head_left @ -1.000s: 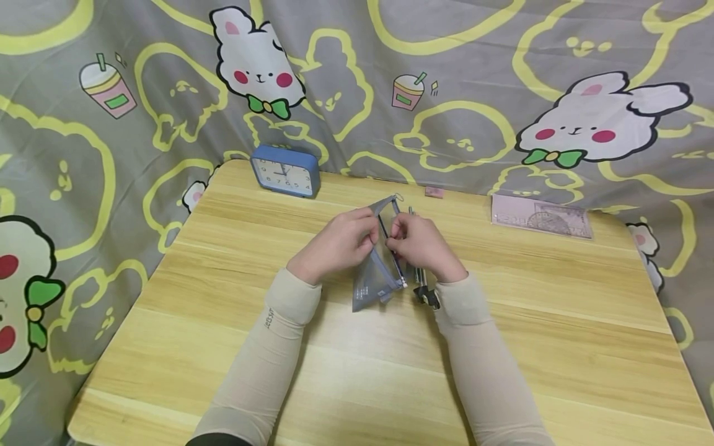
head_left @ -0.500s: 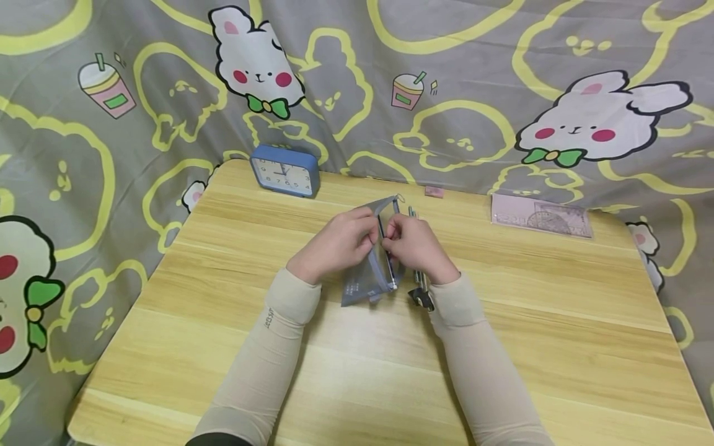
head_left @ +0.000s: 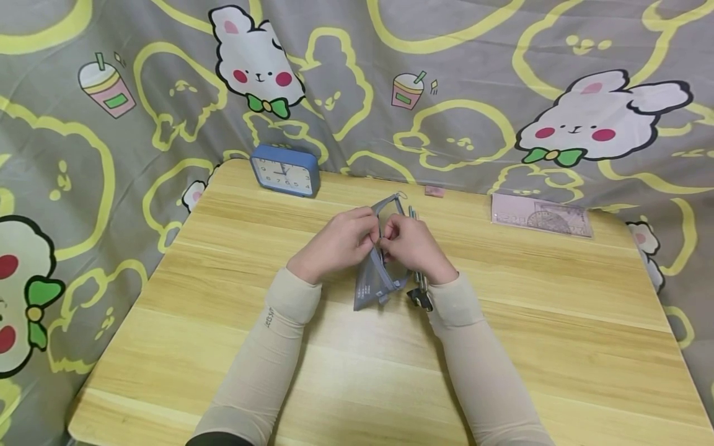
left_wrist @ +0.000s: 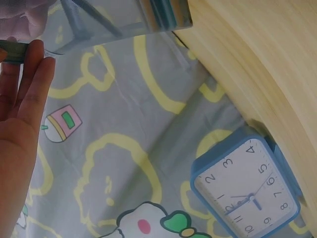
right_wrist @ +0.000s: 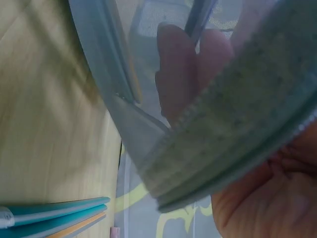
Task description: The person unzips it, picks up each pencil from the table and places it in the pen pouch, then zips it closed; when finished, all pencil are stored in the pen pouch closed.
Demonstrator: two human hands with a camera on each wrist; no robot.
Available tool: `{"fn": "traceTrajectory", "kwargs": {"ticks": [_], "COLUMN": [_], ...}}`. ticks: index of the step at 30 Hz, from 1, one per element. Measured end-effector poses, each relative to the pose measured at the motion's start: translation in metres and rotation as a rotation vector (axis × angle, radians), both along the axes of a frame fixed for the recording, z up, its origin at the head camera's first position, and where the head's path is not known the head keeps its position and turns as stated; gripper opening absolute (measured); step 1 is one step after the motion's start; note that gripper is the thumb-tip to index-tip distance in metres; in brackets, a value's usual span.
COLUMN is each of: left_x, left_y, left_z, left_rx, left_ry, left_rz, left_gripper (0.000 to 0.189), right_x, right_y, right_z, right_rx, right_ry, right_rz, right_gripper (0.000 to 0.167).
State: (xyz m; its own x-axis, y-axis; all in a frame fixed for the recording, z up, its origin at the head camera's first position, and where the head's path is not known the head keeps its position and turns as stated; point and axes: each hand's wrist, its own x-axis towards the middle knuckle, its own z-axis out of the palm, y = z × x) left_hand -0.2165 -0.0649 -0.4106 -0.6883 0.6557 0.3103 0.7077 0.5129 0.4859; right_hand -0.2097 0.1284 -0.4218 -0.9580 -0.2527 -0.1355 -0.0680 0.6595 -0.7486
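A translucent grey-blue mesh zip pouch (head_left: 370, 282) is held between my hands above the table in the head view. My left hand (head_left: 347, 238) pinches its zip edge, seen also in the left wrist view. My right hand (head_left: 414, 244) is at the pouch's mouth; its fingers (right_wrist: 177, 69) show through the mesh in the right wrist view, with a dark slim pen (right_wrist: 200, 19) at the tips. Teal and orange pens (left_wrist: 167, 12) show through the pouch wall. More pens (head_left: 413, 214) lie on the table under my right hand, beside a small black object (head_left: 420, 299).
A blue alarm clock (head_left: 286, 171) stands at the back left of the wooden table (head_left: 195, 322). A small pink piece (head_left: 434, 192) and a flat purplish packet (head_left: 541, 217) lie along the back edge. A patterned curtain (head_left: 346, 74) hangs behind.
My right hand has moved slightly left and the dark pen, which lay along the pouch's mouth, has gone down into it. The pouch swung left, then back. My left hand keeps its grip.
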Motion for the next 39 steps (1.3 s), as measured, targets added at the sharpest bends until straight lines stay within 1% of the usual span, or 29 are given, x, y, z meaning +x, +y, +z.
{"fn": "traceTrajectory", "kwargs": {"ticks": [9,13,16,19,22,25,26,29,33,39], "left_x": [-0.001,0.000,0.000,0.000,-0.001,-0.001,-0.001,0.000,-0.001,-0.002], "left_y": [0.000,-0.001,-0.001,-0.002,-0.002,-0.001,-0.001,-0.002,-0.002,-0.002], "left_z": [-0.001,0.000,0.001,0.000,0.000,0.000,0.000,0.000,-0.001,-0.001], "left_rx": [0.005,0.004,0.003,0.001,0.000,0.000,0.001,0.005,0.010,0.015], "left_ry": [0.007,-0.005,-0.012,-0.009,-0.005,-0.009,-0.012,-0.019,-0.018,-0.006], "left_rz": [-0.002,0.002,0.007,0.009,0.010,0.011,0.011,0.013,0.013,0.007], "left_gripper": [0.020,0.019,0.019,0.019,0.019,0.018,0.019,0.019,0.019,0.019], "right_x": [-0.001,-0.001,-0.002,-0.005,-0.009,-0.012,-0.013,-0.015,-0.018,-0.021], "right_y": [0.001,0.002,0.008,0.024,0.045,0.063,0.067,0.074,0.073,0.069], "right_z": [-0.001,0.000,0.001,0.003,0.003,-0.002,-0.003,-0.011,-0.021,-0.029], "right_rx": [-0.020,-0.027,-0.041,-0.050,0.031,0.173,0.223,0.315,0.356,0.375], "right_ry": [-0.029,-0.036,-0.031,-0.014,0.043,0.076,0.077,0.038,-0.007,-0.001], "right_rz": [0.019,0.018,0.008,-0.017,-0.055,-0.078,-0.074,-0.038,0.010,0.024], "right_gripper": [0.009,0.009,0.008,0.011,0.013,0.013,0.012,0.012,0.011,0.007]}}
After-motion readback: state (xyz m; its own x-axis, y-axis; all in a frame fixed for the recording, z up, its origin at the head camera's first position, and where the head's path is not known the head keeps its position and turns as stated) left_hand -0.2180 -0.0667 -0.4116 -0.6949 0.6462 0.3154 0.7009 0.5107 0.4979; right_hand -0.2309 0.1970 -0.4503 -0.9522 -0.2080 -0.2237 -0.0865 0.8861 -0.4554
